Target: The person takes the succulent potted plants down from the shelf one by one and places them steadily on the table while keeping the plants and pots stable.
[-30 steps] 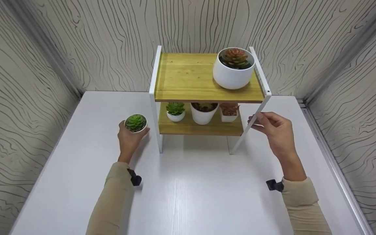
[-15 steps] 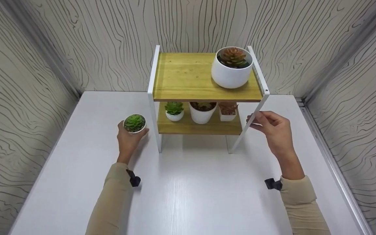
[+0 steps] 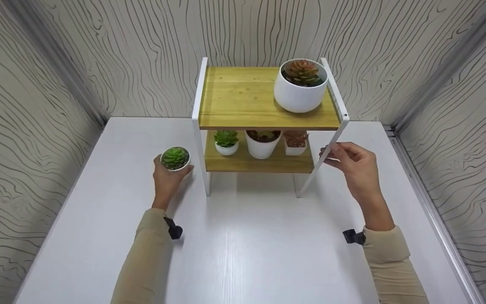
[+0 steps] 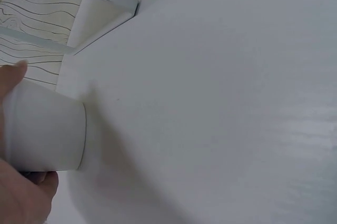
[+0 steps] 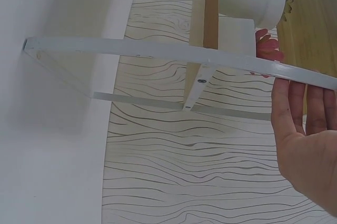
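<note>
My left hand [image 3: 168, 181] grips a white pot with a green succulent [image 3: 175, 158], left of a two-tier plant shelf [image 3: 243, 97]. In the left wrist view, thumb and fingers lie around that white pot [image 4: 47, 129], whose base is at the white tabletop. At the shelf's right side my right hand [image 3: 359, 171] pinches the white front leg [image 3: 319, 162]. The right wrist view has the fingers [image 5: 284, 110] reaching behind the white bar [image 5: 158, 51]; the thumb is hidden there. A large white pot with a reddish succulent [image 3: 301, 95] stands on the upper board's right.
On the lower board stand a small green succulent [image 3: 226, 143], a mid-sized white pot [image 3: 262, 147] and a square pot with a reddish plant [image 3: 295, 145]. Wood-grain patterned walls [image 3: 141, 55] enclose the white table [image 3: 243, 245] at the back and sides.
Both hands keep their places and their holds. Only a very slight shift of the head view shows between the frames.
</note>
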A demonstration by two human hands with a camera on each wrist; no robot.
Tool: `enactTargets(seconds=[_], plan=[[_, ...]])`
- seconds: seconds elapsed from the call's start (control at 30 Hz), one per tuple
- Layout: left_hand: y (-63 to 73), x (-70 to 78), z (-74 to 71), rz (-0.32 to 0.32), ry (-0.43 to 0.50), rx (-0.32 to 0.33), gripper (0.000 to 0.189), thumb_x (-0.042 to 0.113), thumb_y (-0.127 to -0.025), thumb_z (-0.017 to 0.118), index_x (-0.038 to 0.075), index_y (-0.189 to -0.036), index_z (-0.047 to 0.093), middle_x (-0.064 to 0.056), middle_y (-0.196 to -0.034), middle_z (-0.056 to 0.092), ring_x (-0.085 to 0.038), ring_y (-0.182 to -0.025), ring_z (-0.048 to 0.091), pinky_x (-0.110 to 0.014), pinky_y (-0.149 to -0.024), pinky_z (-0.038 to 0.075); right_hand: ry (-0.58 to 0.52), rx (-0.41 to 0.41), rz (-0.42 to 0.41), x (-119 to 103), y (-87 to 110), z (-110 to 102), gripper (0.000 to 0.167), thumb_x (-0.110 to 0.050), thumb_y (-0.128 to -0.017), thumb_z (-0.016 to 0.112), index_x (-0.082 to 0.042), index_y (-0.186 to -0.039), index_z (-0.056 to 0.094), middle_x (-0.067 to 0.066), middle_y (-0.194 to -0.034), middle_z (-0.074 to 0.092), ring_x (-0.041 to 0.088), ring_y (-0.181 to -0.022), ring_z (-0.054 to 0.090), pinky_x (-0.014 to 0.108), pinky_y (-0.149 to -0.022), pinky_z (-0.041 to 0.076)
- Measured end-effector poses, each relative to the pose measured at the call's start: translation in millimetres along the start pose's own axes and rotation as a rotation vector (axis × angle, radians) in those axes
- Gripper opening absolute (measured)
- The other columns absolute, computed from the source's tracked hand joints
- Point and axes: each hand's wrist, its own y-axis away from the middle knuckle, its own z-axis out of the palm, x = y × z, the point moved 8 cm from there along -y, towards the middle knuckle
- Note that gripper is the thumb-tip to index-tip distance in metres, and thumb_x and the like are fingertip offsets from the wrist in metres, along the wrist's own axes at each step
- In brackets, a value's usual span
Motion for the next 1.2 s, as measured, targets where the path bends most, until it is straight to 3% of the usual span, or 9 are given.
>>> enactTargets(seconds=[0.33,0.6,0.97,1.2], plan=[[1.9,3.4,-3.3,-0.003,0.032,-0.020,0.112,0.045,-0.068,0.085,0.011,-0.150,0.018,-0.014,-0.150,0.039,-0.029,-0.141,0.039,-0.045,-0.118,0.035,0.006,0.011,0.014,2.1,-0.4,0.3,0.033,-0.013,-0.094,0.061,0.016,-0.112,0.060,0.009,-0.098,0.074,0.019,-0.097,0.072,0.033,-0.087,0.058],[2.5,11.0,-3.9,0.031,-0.009,-0.010,0.122,0.039,-0.069,0.085,0.012,-0.155,0.003,-0.019,-0.156,0.026,-0.034,-0.147,0.027,-0.048,-0.121,0.029,-0.023,0.002,-0.003,0.4,-0.9,0.0,0.027,-0.010,-0.094,0.060,0.013,-0.110,0.062,0.009,-0.097,0.074,0.023,-0.098,0.072,0.033,-0.086,0.059],[7.7,16.2,-11.5,0.034,-0.085,0.001,0.124,0.051,-0.067,0.084,0.002,-0.154,0.010,-0.022,-0.152,0.027,-0.034,-0.142,0.034,-0.046,-0.120,0.032,-0.001,0.025,0.014,3.8,-0.2,-1.8,0.031,-0.012,-0.094,0.060,0.013,-0.112,0.061,0.007,-0.098,0.074,0.020,-0.097,0.072,0.034,-0.087,0.058],[17.5,19.2,-20.7,0.047,-0.084,0.019,0.120,0.048,-0.070,0.083,0.006,-0.154,0.009,-0.022,-0.152,0.027,-0.035,-0.143,0.032,-0.049,-0.119,0.031,-0.018,0.008,0.001,2.8,-0.2,-0.6,0.027,-0.010,-0.095,0.059,0.011,-0.112,0.063,0.007,-0.098,0.074,0.018,-0.097,0.072,0.034,-0.088,0.058]])
